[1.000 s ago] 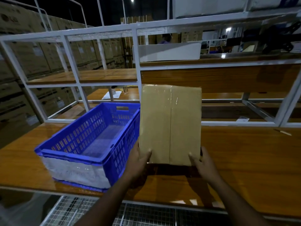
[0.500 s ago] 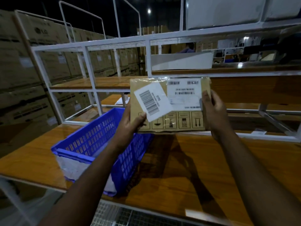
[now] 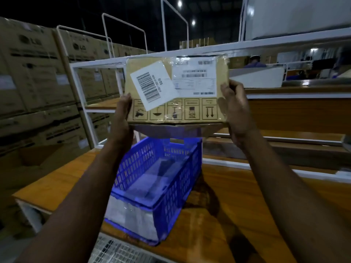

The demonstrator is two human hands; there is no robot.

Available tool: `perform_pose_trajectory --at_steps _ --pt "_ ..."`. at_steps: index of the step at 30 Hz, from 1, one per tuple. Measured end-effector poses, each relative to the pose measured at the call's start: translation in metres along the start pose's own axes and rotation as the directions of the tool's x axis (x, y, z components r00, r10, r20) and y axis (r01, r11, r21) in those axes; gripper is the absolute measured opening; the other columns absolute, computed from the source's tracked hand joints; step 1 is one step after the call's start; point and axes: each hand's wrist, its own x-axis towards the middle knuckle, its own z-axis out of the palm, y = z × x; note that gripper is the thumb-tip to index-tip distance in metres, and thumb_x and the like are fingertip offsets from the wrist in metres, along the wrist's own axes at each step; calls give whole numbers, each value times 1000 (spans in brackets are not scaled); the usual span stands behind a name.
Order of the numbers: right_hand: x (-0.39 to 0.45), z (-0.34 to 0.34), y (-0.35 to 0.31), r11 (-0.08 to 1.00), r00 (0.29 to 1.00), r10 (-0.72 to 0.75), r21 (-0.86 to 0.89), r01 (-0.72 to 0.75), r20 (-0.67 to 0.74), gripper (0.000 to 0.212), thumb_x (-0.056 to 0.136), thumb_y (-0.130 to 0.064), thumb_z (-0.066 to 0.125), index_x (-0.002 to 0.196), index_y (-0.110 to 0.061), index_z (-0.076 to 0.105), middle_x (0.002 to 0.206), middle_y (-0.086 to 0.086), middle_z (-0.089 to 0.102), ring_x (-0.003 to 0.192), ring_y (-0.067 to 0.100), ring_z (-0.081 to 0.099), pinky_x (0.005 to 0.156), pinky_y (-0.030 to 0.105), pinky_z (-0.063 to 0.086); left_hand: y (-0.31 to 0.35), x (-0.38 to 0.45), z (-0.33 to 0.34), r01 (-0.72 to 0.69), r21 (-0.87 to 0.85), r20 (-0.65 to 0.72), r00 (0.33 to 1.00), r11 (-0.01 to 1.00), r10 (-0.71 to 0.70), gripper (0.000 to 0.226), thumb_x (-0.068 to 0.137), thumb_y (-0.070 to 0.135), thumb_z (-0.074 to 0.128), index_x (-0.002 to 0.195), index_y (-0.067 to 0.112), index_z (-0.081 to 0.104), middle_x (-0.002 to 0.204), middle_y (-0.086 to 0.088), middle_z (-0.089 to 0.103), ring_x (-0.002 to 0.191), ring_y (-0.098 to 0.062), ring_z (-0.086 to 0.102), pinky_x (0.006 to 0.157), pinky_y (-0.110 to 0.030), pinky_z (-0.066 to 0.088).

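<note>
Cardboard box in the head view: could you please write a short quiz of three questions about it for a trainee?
1. Multiple choice: the cardboard box is held by A) the left hand only, B) the right hand only, C) both hands.
2. True or false: the box is held in the air, clear of the blue plastic crate.
3. Short answer: what is printed in a row along the lower edge of the box's front?

Key
1. C
2. True
3. Handling symbols
</note>
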Motion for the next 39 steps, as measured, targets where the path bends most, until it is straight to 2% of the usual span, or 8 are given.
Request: perform_pose_trajectory --at_steps 5,7,10,13,21,25,31,39 --pt "23 46 50 999 999 47 -14 -47 19 59 92 -53 59 142 -27 43 131 7 62 112 20 66 82 34 57 -5 41 -54 52 -13 102 994 999 -50 45 104 34 39 96 27 82 102 -1 78 95 -14 73 84 -28 55" --pt "34 64 75 996 996 86 -4 -86 23 68 92 -56 57 150 -26 38 134 2 62 115 12 65 88 33 57 -15 63 -83 114 15 209 971 993 -115 34 93 48 60 110 24 78 115 -4 75 106 -18 70 89 -30 55" --pt "51 88 107 981 982 189 46 -187 -28 86 79 -73 62 151 -31 39 142 4 58 131 24 55 107 52 46 -42 95 -126 180 83 342 919 980 -197 91 64 59 86 137 15 57 138 -13 63 125 -24 61 100 -35 52" --pt "68 104 138 972 966 235 38 -232 -107 87 75 -83 58 145 -32 47 139 4 60 131 25 55 111 56 39 -70 123 -147 145 182 458 863 972 -215 108 64 53 90 149 9 41 144 -16 57 133 -31 55 106 -45 48" --pt "88 122 192 961 878 196 -94 -261 -436 63 90 -66 50 130 -17 46 103 1 73 93 15 72 80 33 57 -151 179 -161 159 311 494 815 937 -302 74 69 19 90 135 8 59 127 -7 70 121 -24 65 96 -36 56" --pt "89 118 208 935 888 220 -171 -310 -404 79 72 -69 67 131 -17 54 112 1 73 104 17 70 93 40 57 -184 188 -168 138 415 540 758 899 -366 72 76 4 86 140 11 53 125 -1 71 117 -17 67 88 -28 58" --pt "70 104 244 855 903 338 -314 -412 -264 71 79 -22 83 141 -25 48 121 -7 68 105 8 66 77 26 58 -229 181 -174 90 506 442 827 858 -347 75 75 18 89 137 28 48 124 6 66 116 -13 63 91 -28 58" --pt "73 96 272 766 887 349 -453 -456 -304 91 77 -2 81 151 -27 35 132 -3 59 118 16 56 72 20 51 -252 179 -172 -12 595 391 878 804 -276 92 80 24 84 154 28 30 149 -2 51 139 -24 46 110 -49 45"
